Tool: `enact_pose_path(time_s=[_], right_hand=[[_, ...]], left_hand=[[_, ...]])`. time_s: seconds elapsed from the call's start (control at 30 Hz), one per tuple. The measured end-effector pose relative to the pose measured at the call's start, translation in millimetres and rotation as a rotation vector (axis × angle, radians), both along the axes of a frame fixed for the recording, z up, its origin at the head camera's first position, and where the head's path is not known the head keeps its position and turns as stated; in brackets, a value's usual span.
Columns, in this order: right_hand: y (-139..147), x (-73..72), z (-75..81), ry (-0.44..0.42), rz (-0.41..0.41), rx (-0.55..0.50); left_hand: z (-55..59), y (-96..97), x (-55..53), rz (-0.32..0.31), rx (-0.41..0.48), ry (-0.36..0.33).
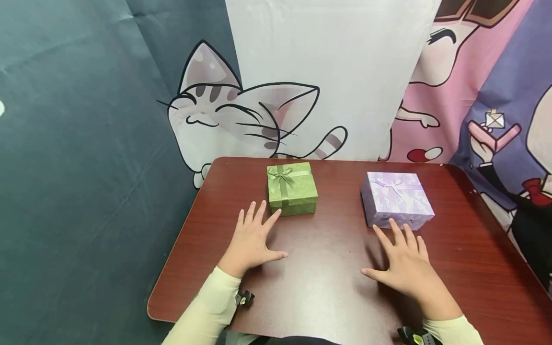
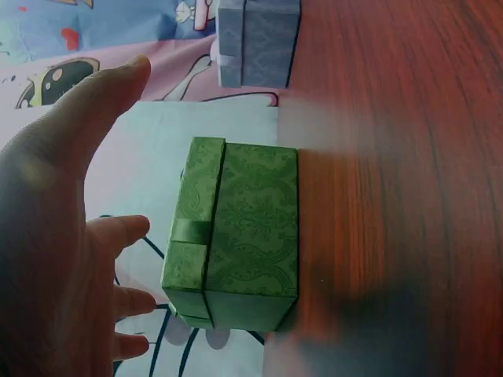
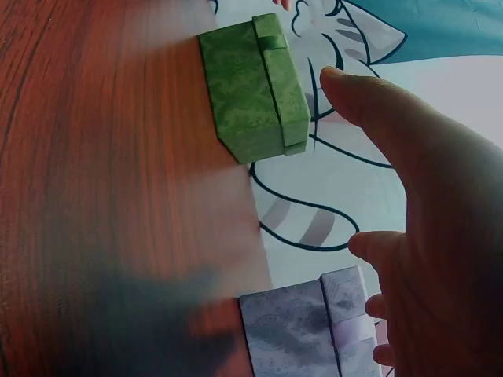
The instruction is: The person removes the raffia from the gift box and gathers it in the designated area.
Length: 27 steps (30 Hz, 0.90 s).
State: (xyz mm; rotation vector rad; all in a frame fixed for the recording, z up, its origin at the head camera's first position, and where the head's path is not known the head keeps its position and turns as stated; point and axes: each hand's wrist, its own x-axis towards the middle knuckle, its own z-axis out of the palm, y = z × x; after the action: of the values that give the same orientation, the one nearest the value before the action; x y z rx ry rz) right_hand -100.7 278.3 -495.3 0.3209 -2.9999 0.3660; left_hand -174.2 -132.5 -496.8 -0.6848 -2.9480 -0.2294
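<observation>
- Cardboard, judging by the crisp edges, likely makes the green box [image 1: 297,189] and lilac box [image 1: 403,199] light and stiff; side walls [image 1: 297,207] below the lids [image 1: 302,181] look the best hold, sparing the bows [image 1: 282,178].
- Embossed-looking swirls [image 2: 255,228] cover the green one, pale mottling the lilac.
- Both sit on the bench [image 1: 323,273], just beyond the left hand [image 1: 249,243] and right hand [image 1: 405,268].
- All fingers [image 1: 260,212] spread wide, holding nothing.

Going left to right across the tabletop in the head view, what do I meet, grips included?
Left grip → green gift box → lilac gift box. The right grip is left out: it spans much the same stretch as the lilac gift box, so its place is unclear.
</observation>
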Motion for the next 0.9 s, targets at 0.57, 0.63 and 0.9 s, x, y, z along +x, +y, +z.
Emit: enact_pose_path(time_s=[0.57, 0.63, 0.9], right_hand=[[-107, -103.6, -17.2, 0.224, 0.139, -0.944], [-123, -118.3, -23.8, 0.143, 0.081, -1.044], [-157, -155.0, -51.3, -0.009, -0.106, -1.186]], left_hand=[[-44.2, 8.5, -77.5, 0.323, 1.348, -0.109], [-46.7, 9.9, -80.1, 0.312, 1.337, -0.105], [-59.6, 15.0, -88.3, 0.221, 1.355, -0.094]])
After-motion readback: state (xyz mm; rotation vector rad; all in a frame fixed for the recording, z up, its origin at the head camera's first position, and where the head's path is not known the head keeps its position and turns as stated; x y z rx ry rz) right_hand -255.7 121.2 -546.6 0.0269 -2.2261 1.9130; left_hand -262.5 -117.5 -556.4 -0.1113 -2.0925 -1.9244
